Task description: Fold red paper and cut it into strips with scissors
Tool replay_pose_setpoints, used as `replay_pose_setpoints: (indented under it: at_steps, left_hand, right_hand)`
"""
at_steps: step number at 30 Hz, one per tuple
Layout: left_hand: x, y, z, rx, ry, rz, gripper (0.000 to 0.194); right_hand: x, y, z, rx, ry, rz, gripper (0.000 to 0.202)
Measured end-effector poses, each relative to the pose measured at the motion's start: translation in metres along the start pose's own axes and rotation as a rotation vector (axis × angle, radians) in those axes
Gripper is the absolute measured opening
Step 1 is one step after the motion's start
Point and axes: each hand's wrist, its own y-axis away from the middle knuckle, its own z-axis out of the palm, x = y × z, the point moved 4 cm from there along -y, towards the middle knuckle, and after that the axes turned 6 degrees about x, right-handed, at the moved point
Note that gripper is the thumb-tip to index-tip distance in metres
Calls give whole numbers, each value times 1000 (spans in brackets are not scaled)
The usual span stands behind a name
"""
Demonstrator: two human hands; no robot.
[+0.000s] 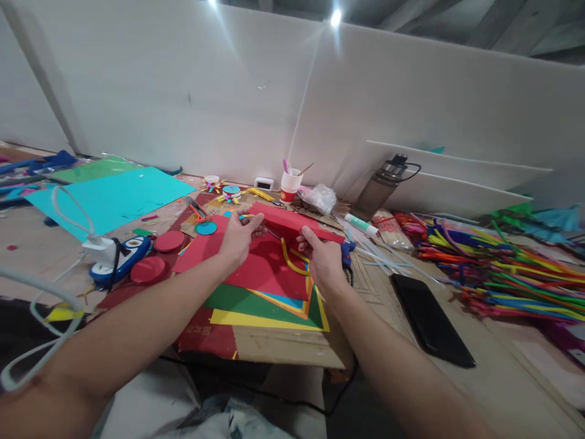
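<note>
Over the flat stack of multicoloured paper sheets (256,268), your left hand (237,239) and right hand (323,259) closely pinch one long red paper piece (286,218).

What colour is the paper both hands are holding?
Red; the held paper shows best in the head view.

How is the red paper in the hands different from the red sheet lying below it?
The held paper is gripped by the left hand and right hand; the lying sheet rests on other coloured sheets. The held paper shows a narrow band; the lying sheet, a broader face. Both are red.
</note>
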Motion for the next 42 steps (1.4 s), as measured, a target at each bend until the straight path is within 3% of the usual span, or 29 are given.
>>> replay_pose_setpoints:
  at_steps: [5,8,13,23,29,42]
  left_hand:
    - [13,-8,-1,-112,-66,173,51]
    - [13,-8,1,-175,-114,199,44]
    - [9,-11,0,-158,-127,195,35]
    - [10,-8,-1,-111,-88,65,28]
    - [10,-4,1,-139,-125,-47,27]
    - [9,0,6,-250,-154,-146,29]
  right_hand:
    - [-7,-2,-3,4,-26,-34,20]
    - [-8,-1,-3,-1,-25,-21,20]
    - [-9,0,-2,-10,-27,-17,20]
    - [-10,-2,-3,-8,-2,-71,20]
    - [-12,-4,-4,12,36,-76,20]
    - [-8,-14,-9,16,53,-96,24]
